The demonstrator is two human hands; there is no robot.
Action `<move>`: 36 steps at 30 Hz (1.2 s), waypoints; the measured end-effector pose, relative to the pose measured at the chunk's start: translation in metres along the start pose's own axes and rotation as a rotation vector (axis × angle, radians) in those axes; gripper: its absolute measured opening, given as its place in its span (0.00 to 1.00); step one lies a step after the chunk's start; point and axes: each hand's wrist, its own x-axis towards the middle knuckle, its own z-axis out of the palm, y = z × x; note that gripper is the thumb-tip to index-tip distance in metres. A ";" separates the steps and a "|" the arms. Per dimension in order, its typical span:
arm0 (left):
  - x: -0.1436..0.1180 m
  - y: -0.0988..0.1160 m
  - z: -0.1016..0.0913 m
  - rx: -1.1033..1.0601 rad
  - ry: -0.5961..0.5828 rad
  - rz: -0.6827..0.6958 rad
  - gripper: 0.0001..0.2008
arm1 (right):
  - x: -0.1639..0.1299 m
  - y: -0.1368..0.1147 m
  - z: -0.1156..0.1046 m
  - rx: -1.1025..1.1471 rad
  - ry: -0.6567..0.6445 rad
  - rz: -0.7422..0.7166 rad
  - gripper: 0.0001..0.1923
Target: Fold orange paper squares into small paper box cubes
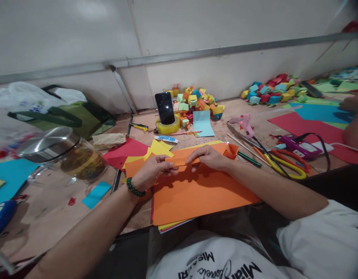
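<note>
Folding orange strip (183,160) at frame centre: left hand (151,172) pinching left end, right hand (208,157) pressing crease; keeping edges aligned, pressure even.

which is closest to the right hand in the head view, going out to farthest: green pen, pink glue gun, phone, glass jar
1. green pen, just right of the right hand
2. pink glue gun, beyond, right
3. phone, far, left of centre
4. glass jar, far left
</note>
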 end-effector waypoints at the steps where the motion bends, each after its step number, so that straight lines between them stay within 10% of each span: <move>1: 0.000 0.000 0.000 -0.006 0.003 0.013 0.15 | 0.000 -0.001 0.001 0.005 0.005 0.004 0.18; 9: 0.001 0.000 -0.006 0.024 -0.029 0.030 0.12 | 0.000 -0.002 0.004 0.080 0.081 0.040 0.16; 20: 0.001 -0.009 0.002 0.093 -0.059 0.243 0.38 | 0.004 0.007 0.002 0.082 0.116 0.031 0.12; 36: 0.004 -0.009 0.002 -0.020 -0.004 0.100 0.19 | 0.005 0.010 0.001 0.164 0.030 -0.010 0.21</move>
